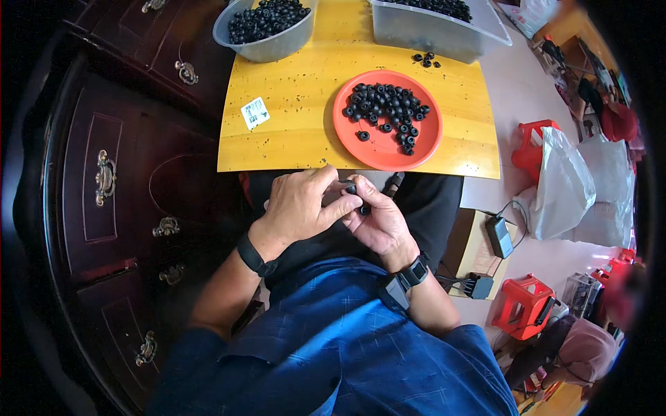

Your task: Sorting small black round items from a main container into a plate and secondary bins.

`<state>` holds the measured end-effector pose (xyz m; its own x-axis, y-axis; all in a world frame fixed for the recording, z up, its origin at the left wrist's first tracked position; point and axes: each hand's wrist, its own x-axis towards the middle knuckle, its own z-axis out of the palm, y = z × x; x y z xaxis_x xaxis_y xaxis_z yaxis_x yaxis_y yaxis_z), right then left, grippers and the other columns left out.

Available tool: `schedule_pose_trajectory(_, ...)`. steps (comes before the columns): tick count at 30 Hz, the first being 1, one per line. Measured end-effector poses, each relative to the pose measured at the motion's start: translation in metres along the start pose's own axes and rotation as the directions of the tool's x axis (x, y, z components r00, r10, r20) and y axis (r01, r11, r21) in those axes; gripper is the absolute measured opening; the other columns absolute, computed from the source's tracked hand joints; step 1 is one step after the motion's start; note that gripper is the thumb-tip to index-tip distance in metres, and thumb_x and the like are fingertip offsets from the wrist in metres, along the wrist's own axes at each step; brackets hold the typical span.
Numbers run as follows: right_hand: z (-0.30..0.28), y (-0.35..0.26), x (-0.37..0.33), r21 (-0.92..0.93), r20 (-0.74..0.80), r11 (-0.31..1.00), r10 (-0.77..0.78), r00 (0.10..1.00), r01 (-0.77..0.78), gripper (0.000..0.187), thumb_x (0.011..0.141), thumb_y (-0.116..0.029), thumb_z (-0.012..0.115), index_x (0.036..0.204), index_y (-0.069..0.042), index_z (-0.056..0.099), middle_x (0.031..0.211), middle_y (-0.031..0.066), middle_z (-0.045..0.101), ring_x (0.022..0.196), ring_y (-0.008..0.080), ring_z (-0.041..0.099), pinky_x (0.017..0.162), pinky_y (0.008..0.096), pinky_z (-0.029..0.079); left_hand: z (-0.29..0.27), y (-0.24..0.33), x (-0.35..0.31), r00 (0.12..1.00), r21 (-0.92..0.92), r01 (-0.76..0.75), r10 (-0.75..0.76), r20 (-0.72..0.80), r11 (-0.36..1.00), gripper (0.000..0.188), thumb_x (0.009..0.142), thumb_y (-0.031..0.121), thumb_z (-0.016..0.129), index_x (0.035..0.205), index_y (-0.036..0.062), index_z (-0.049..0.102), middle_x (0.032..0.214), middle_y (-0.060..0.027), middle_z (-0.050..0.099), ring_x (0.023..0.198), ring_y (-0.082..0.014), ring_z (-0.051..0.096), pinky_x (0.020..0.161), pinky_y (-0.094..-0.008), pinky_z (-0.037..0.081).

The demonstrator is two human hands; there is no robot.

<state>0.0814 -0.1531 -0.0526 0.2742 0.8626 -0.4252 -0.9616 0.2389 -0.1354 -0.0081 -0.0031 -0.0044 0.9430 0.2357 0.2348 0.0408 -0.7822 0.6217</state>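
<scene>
**Small black rings worked at the fingertips, a plateful yet to handle**

The fingers of the left hand (pixel 300 206) are curled narrow, thumb and forefinger pinched on a small black ring-shaped part (pixel 351 187) held just over the lap. The right hand (pixel 378 220) meets it fingertip to fingertip; its fingers are also closed, and a second small black ring (pixel 364 209) shows between them, touching the thumb. Whether the two pieces are being joined or pulled apart cannot be told, since the fingers hide most of them.

Just beyond the hands, on the yellow wooden tabletop (pixel 291 118), sits a round orange plastic plate (pixel 387 119) with a loose heap of the same black rings (pixel 386 105), most toward its far side. Further out stand a grey plastic bowl (pixel 263 31) and a clear rectangular plastic tub (pixel 437 29), both well filled with black rings, and a few strays (pixel 424 59) lie between tub and plate. Judging by this, much of the work seems to remain.
</scene>
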Motion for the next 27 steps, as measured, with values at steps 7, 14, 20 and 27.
schedule_pose_trajectory(7,0.003,0.004,0.001,0.043,-0.009,0.999,-0.019,1.000,0.019,0.012,0.098,-0.019,0.064,0.105,-0.010,0.063,0.090,-0.0028,0.061,0.078,0.0088,0.058,0.069,0.0245,0.050,0.010,-0.008,-0.003,0.997,0.081,-0.066,0.069,-0.035,0.995,0.043,0.090,0.047,0.067,0.079,0.0060,0.061,0.067,-0.0098,0.063,0.060,-0.0302,0.063,0.055,-0.0399,0.049)
schedule_pose_trajectory(14,0.037,0.007,0.000,0.016,-0.126,0.997,-0.076,0.989,0.079,0.010,0.098,-0.020,0.063,0.102,-0.010,0.063,0.090,-0.0029,0.061,0.076,0.0083,0.054,0.069,0.0243,0.047,-0.003,-0.003,-0.007,0.994,-0.002,-0.020,0.019,-0.107,1.000,0.037,0.090,0.039,0.070,0.079,0.0052,0.061,0.066,-0.0094,0.063,0.058,-0.0288,0.065,0.054,-0.0369,0.049)
schedule_pose_trajectory(20,0.021,-0.002,0.002,0.037,0.044,0.999,-0.036,0.998,0.035,0.012,0.099,-0.019,0.062,0.100,-0.008,0.061,0.089,-0.0002,0.060,0.074,0.0093,0.054,0.069,0.0248,0.047,-0.006,-0.006,-0.008,0.986,-0.263,0.149,-0.165,-0.039,0.953,0.029,0.093,0.027,0.071,0.081,0.0021,0.061,0.069,-0.0100,0.068,0.059,-0.0214,0.066,0.057,-0.0327,0.049)
schedule_pose_trajectory(27,0.012,0.001,0.003,0.031,-0.004,0.999,-0.009,1.000,0.009,0.012,0.099,-0.019,0.062,0.105,-0.009,0.062,0.093,0.0003,0.062,0.075,0.0096,0.056,0.066,0.0245,0.049,-0.011,0.004,-0.001,0.995,-0.208,0.096,-0.102,-0.021,0.974,0.035,0.091,0.035,0.072,0.081,0.0026,0.062,0.065,-0.0094,0.065,0.057,-0.0239,0.065,0.055,-0.0340,0.048)
